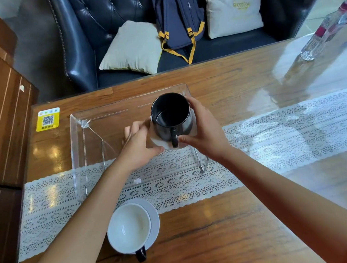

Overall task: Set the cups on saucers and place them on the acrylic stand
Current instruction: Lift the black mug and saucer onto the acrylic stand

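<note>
Spanning table (240, 223) centre: stand (93, 149), top bare except at 3 o'clock end. Holding black cup (170, 113) on saucer (158, 142) over that end, handle pointing to 6 o'clock; contact with stand not discernible. Pinching saucer rim: left hand (139, 143) at 9 o'clock, right hand (203, 126) at 3 o'clock, both closed on it. Waiting at 6 o'clock of stand: white cup (129, 227), already seated on plate (153, 217). Judging roughly half done.
</note>
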A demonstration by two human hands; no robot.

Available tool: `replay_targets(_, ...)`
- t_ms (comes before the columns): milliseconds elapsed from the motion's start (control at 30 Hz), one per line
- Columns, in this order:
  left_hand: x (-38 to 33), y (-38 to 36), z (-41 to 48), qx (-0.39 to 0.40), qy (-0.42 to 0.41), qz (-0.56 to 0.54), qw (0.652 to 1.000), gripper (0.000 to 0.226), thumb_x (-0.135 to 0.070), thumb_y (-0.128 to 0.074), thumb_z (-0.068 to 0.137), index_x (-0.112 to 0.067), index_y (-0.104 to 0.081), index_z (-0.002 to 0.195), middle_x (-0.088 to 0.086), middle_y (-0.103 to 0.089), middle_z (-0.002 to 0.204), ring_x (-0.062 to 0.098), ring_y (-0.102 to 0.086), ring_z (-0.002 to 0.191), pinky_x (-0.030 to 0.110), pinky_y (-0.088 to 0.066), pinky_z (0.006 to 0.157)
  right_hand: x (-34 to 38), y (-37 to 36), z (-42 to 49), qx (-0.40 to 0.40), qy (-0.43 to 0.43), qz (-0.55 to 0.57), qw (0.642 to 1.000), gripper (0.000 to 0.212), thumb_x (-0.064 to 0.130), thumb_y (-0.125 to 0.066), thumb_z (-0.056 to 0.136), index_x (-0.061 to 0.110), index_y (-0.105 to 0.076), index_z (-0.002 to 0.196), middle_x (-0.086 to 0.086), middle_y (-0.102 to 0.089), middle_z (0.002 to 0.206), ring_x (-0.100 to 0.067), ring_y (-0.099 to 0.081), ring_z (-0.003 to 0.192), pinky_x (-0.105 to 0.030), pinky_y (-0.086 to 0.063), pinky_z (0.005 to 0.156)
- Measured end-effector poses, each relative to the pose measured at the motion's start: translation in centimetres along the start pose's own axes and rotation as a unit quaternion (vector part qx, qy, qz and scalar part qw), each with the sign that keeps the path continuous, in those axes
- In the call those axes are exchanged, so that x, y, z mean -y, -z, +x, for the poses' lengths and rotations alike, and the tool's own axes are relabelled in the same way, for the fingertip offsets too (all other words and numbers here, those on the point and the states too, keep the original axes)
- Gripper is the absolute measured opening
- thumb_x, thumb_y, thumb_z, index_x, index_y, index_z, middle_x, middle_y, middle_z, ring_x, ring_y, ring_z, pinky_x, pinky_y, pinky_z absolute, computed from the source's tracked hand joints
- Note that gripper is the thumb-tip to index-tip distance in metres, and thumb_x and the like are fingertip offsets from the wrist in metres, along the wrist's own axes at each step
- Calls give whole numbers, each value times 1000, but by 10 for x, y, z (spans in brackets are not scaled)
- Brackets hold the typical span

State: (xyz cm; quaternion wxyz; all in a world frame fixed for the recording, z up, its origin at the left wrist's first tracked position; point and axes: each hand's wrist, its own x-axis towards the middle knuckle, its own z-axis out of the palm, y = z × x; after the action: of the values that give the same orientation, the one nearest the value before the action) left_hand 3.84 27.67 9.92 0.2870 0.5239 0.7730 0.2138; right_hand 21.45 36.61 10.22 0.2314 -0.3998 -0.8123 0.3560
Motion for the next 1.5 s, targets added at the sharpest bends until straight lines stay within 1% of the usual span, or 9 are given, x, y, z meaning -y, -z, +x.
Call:
replay_targets(200, 1, -2, -1, 4, -2, 9, 1000, 70, -28, -68, 76, -25, -32, 136, 2, -33, 133, 22, -22, 125, 47, -22, 105, -4, 1, 1, 3, 1, 8, 1000, 98, 34, -84, 59, 25, -31, 142, 4, -47, 145, -21, -42, 133, -45, -41, 105)
replay_targets(367, 3, -3, -1, -3, -8, 7, 1000, 70, -30, -68, 76, -27, -32, 136, 1, -33, 135, 20, -22, 125, 44, -20, 103, -3, 7, 3, 5, 4, 17, 1000, 97, 35, -84, 54, 33, -32, 135, 7, -52, 136, -20, -47, 125, -46, -45, 97)
replay_targets(600, 5, -5, -2, -15, -13, -2, 1000, 70, -31, -68, 76, -28, -32, 136, -2, -32, 137, 19, -21, 125, 39, -18, 100, 0, 12, 2, 24, 8, 19, 999, 95, 38, -81, 58, 37, -26, 135, 14, -52, 136, -15, -56, 118, -41, -54, 82)
replay_targets(700, 5, -5, -2, -15, -14, -2, 1000, 69, -31, -68, 77, -26, -33, 136, -1, -32, 137, 19, -21, 125, 41, -18, 102, 0, 14, 3, 42, 13, 9, 999, 96, 37, -80, 60, 37, -23, 137, 10, -51, 139, -16, -53, 124, -46, -53, 87)
replay_targets(867, 6, -6, -2, -12, -8, -9, 1000, 70, -33, -68, 76, -28, -32, 136, -2, -31, 138, 18, -19, 127, 44, -17, 105, 7, 16, 8, 86, 2, -16, 996, 114, 45, -83, 56, 34, -12, 145, 2, -48, 145, -24, -50, 128, -47, -49, 94)
replay_targets(1067, 7, -7, -3, -14, -17, -7, 1000, 68, -32, -67, 77, -28, -33, 135, -1, -31, 137, 19, -21, 125, 39, -18, 101, 7, 17, 16, 93, -14, -16, 995, 96, 33, -84, 58, 29, -28, 136, 2, -59, 131, -25, -57, 118, -50, -48, 92)
replay_targets(1233, 9, -7, -3, -17, -19, -5, 1000, 67, -33, -68, 76, -28, -34, 134, -4, -31, 138, 17, -20, 127, 38, -18, 102, 8, 23, 25, 140, -10, -16, 990, 96, 29, -86, 56, 28, -32, 136, 2, -57, 132, -25, -53, 121, -54, -43, 98)
replay_targets(1367, 9, -7, -3, -16, -18, -3, 1000, 69, -34, -68, 76, -26, -34, 135, -4, -31, 139, 18, -20, 128, 44, -20, 106, 7, 22, 21, 129, -4, -2, 992, 94, 27, -85, 57, 29, -35, 135, 5, -58, 131, -23, -54, 120, -52, -45, 96)
replay_targets(1500, 9, -6, -3, -16, -19, -7, 1000, 69, -34, -68, 76, -25, -34, 136, -4, -32, 139, 17, -21, 127, 44, -21, 105, 8, 25, 21, 131, 1, -9, 991, 94, 28, -86, 57, 29, -34, 136, 5, -60, 129, -23, -57, 114, -45, -47, 93)
